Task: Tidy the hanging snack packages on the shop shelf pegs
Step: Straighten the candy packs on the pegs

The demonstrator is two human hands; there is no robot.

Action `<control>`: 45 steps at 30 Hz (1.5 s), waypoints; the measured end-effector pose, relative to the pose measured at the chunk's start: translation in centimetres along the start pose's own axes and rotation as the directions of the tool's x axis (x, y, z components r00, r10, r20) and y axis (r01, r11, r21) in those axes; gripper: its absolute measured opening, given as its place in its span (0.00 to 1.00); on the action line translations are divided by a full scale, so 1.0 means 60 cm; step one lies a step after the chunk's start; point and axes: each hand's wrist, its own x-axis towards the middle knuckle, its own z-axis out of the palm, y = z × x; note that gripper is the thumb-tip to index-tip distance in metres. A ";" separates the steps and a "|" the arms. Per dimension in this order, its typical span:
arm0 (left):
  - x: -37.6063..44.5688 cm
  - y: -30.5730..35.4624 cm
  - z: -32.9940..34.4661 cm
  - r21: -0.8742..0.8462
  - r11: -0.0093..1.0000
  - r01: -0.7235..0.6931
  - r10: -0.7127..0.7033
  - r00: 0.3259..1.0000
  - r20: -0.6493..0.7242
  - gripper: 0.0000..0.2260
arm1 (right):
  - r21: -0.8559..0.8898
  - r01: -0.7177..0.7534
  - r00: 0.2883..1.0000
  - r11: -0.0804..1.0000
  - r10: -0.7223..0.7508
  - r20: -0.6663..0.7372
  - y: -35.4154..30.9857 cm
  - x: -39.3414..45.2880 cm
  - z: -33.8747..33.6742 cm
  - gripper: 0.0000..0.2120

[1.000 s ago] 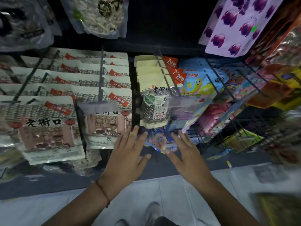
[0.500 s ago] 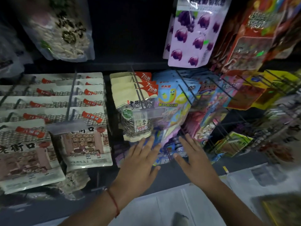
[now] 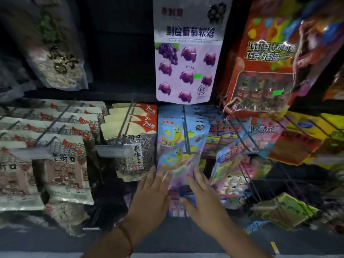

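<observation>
Overhead, a glossy lilac plastic pouch printed with purple grapes (image 3: 186, 58) hung flat from the upper row, beside a crinkled red foil bag with a clear window (image 3: 264, 71). Below, rows of cream-and-grey paper-look packets with red labels (image 3: 63, 146) overlapped like shingles along thin black wire pegs (image 3: 124, 125), next to tan-topped packs showing dark sunflower seeds (image 3: 132, 144). Centrally, the slick light-blue snack packages with a yellow cartoon worm (image 3: 178, 138) hung on their peg, the front one tilted and blurred. Both hands were released, fingers straight: the left hand (image 3: 151, 196) touched that front package's lower edge, the right hand (image 3: 202, 198) lay against its pinkish bottom.
</observation>
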 end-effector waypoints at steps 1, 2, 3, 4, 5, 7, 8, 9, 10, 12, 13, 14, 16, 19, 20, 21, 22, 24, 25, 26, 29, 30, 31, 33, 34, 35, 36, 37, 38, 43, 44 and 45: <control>0.004 0.006 0.001 0.008 1.000 0.024 -0.024 1.000 -0.009 0.32 | 0.016 0.022 1.000 1.000 -0.022 -0.014 0.004 0.004 -0.004 0.33; 0.008 0.012 0.001 0.016 0.999 0.044 -0.044 0.999 -0.020 0.31 | 0.030 0.039 0.999 0.999 -0.038 -0.034 0.006 0.008 -0.008 0.34; 0.012 0.017 0.003 0.023 0.998 0.061 -0.061 0.998 -0.030 0.30 | 0.040 0.051 0.997 0.998 -0.048 -0.055 0.010 0.014 -0.011 0.35; 0.018 0.021 0.005 0.028 0.997 0.072 -0.071 0.997 -0.042 0.29 | 0.044 0.058 0.995 0.997 -0.055 -0.077 0.014 0.020 -0.013 0.35; 0.024 0.022 0.008 0.030 0.996 0.080 -0.078 0.996 -0.051 0.28 | 0.044 0.062 0.994 0.997 -0.057 -0.098 0.018 0.028 -0.015 0.35; 0.036 0.017 0.012 0.031 0.996 0.083 -0.081 0.995 -0.053 0.28 | 0.030 0.064 0.988 0.997 -0.059 -0.139 0.020 0.044 -0.015 0.35; 0.043 0.013 0.015 0.034 0.996 0.079 -0.077 0.995 -0.062 0.29 | 0.026 0.060 0.986 0.998 -0.055 -0.157 0.020 0.051 -0.014 0.35; 0.050 0.008 0.019 0.035 0.997 0.073 -0.071 0.995 -0.070 0.30 | 0.025 0.050 0.985 0.998 -0.045 -0.167 0.017 0.056 -0.012 0.36; 0.055 0.004 0.021 0.032 0.997 0.068 -0.066 0.995 -0.073 0.33 | 0.023 0.038 0.985 0.999 -0.033 -0.171 0.015 0.059 -0.010 0.36; 0.064 -0.002 0.023 0.025 0.998 0.057 -0.055 0.996 -0.074 0.38 | 0.014 0.016 0.983 1.000 -0.013 -0.182 0.014 0.068 -0.007 0.36; 0.069 -0.006 0.022 0.025 0.998 0.049 -0.047 0.996 -0.072 0.40 | 0.004 0.004 0.982 1.000 -0.003 -0.190 0.014 0.074 -0.006 0.35; 0.076 -0.010 0.022 0.022 0.999 0.042 -0.041 0.997 -0.062 0.41 | -0.007 -0.008 0.980 1.000 0.006 -0.198 0.013 0.080 -0.005 0.34; 0.090 -0.022 0.024 0.015 1.000 0.027 -0.026 0.998 -0.064 0.41 | -0.017 -0.031 0.977 0.999 0.027 -0.214 0.012 0.092 -0.001 0.31; 0.114 -0.036 0.030 -0.015 1.000 0.019 -0.020 0.998 -0.066 0.41 | -0.026 -0.067 0.970 0.997 0.059 -0.236 0.011 0.112 0.003 0.29; 0.123 -0.040 0.032 -0.022 1.000 0.021 -0.023 0.997 -0.069 0.42 | -0.021 -0.080 0.969 0.997 0.073 -0.234 0.011 0.121 0.002 0.29; 0.131 -0.045 0.035 -0.019 1.000 0.018 -0.019 0.998 -0.067 0.42 | -0.021 -0.092 0.970 0.996 0.085 -0.227 0.011 0.131 -0.001 0.29; 0.139 -0.049 0.037 -0.012 1.000 0.016 -0.017 0.998 -0.056 0.43 | -0.024 -0.099 0.971 0.995 0.091 -0.220 0.012 0.141 -0.005 0.30; 0.155 -0.054 0.042 -0.021 1.000 0.023 -0.024 0.999 -0.045 0.42 | -0.001 -0.105 0.971 0.995 0.102 -0.214 0.013 0.160 -0.015 0.35; 0.162 -0.055 0.043 -0.039 0.999 0.030 -0.031 0.999 -0.038 0.41 | 0.024 -0.105 0.970 0.994 0.108 -0.217 0.012 0.167 -0.019 0.37; 0.167 -0.053 0.042 -0.058 0.998 0.040 -0.041 0.999 -0.027 0.40 | 0.045 -0.102 0.968 0.994 0.109 -0.225 0.013 0.173 -0.021 0.38; 0.177 -0.049 0.048 -0.169 0.984 0.057 -0.055 0.998 0.019 0.36 | 0.133 -0.081 0.957 0.988 0.114 -0.266 0.013 0.186 -0.017 0.40; 0.175 -0.047 0.049 -0.254 0.965 0.067 -0.061 0.998 0.031 0.35 | 0.192 -0.049 0.947 0.980 0.106 -0.303 0.012 0.188 -0.011 0.40; 0.170 -0.045 0.051 -0.341 0.937 0.074 -0.070 0.997 0.023 0.36 | 0.262 -0.030 0.931 0.965 0.122 -0.345 0.012 0.187 -0.003 0.40; 0.153 -0.038 0.055 -0.502 0.861 0.082 -0.112 0.993 -0.029 0.37 | 0.450 -0.050 0.896 0.892 0.239 -0.375 0.008 0.181 0.007 0.42; 0.141 -0.036 0.059 -0.577 0.811 0.097 -0.151 0.987 -0.046 0.38 | 0.570 -0.071 0.880 0.819 0.321 -0.350 0.007 0.181 0.010 0.43; 0.131 -0.034 0.062 -0.656 0.744 0.123 -0.200 0.979 -0.043 0.38 | 0.695 -0.111 0.861 0.710 0.418 -0.289 0.005 0.180 0.009 0.42; 0.121 -0.033 0.068 -0.734 0.661 0.158 -0.242 0.970 -0.010 0.39 | 0.800 -0.154 0.830 0.579 0.515 -0.212 0.003 0.182 0.008 0.39; 0.115 -0.031 0.072 -0.813 0.552 0.186 -0.269 0.962 0.038 0.39 | 0.873 -0.201 0.794 0.444 0.596 -0.120 0.004 0.188 0.008 0.35; 0.111 -0.029 0.078 -0.884 0.420 0.206 -0.286 0.954 0.087 0.39 | 0.917 -0.251 0.761 0.310 0.649 -0.011 0.004 0.193 0.007 0.32; 0.142 -0.026 0.092 -0.922 -0.015 0.387 -0.446 0.822 0.353 0.36 | 0.952 -0.307 0.760 -0.006 0.601 0.249 0.025 0.223 0.028 0.59; 0.153 -0.026 0.088 -0.902 -0.058 0.428 -0.456 0.792 0.405 0.36 | 0.953 -0.303 0.768 -0.014 0.588 0.253 0.023 0.228 0.024 0.60; 0.166 -0.028 0.088 -0.889 -0.102 0.447 -0.458 0.772 0.441 0.36 | 0.956 -0.292 0.775 -0.028 0.579 0.254 0.017 0.232 0.014 0.57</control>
